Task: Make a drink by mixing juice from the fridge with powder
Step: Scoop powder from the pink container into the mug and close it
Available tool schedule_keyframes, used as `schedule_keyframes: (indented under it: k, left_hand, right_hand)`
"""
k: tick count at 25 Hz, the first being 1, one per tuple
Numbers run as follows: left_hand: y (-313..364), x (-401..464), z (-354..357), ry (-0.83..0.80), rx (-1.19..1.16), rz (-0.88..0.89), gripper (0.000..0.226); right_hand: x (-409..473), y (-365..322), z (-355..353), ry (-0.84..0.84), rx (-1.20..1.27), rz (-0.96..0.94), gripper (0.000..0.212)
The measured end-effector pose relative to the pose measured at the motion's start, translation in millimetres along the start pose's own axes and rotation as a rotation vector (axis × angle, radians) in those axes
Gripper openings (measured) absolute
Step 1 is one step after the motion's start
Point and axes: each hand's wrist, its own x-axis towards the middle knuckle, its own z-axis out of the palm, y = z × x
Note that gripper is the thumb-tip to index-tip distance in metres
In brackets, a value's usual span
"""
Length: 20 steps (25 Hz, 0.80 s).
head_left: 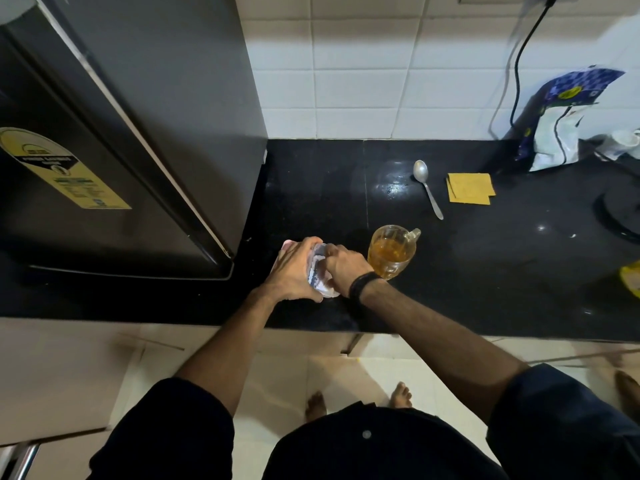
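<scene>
Your left hand (294, 271) grips the powder packet (320, 278), your right hand (341, 268) pinches its top — the juice mug (393, 251) stands just right, nearer that hand.

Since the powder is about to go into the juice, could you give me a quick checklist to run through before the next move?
1. Juice in the glass mug: ok, amber liquid inside.
2. Mug upright on the counter: ok.
3. Powder packet held: ok, left hand grips it, right hand pinches its top.
4. Packet opened: cannot tell, hands cover it.
5. Spoon available for stirring: ok, lying behind the mug beside the yellow cloth.
6. Mug clear of the hands: not ok, right wrist is close against it.
</scene>
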Motion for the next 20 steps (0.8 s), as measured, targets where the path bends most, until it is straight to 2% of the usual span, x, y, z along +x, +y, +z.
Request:
schedule_keyframes:
  k: [4,6,9,15,20]
  left_hand:
    - [-3.0,0.5,5.0,-0.007,0.028,0.027,0.123]
    - [-3.8,0.2,4.1,0.007,0.017,0.041,0.120]
    - [-4.5,-3.8,2.7,0.044,-0.036,0.082,0.111]
    - [-5.8,-10.6,5.5,0.102,-0.101,0.054,0.110]
    - [-4.2,-13.1,5.3,0.150,-0.109,0.073,0.105]
  right_hand:
    - [-4.0,5.3,-0.9,0.066,0.079,-0.017,0.036]
    - [-7.1,8.3,-1.5,0.144,0.252,-0.009,0.026]
    - [-13.4,10.4,-3.3,0.243,0.535,0.126,0.009]
    - [-18.4,6.5,5.4,0.324,0.718,0.291,0.010]
    - [-25.4,4.7,6.5,0.375,0.777,0.247,0.022]
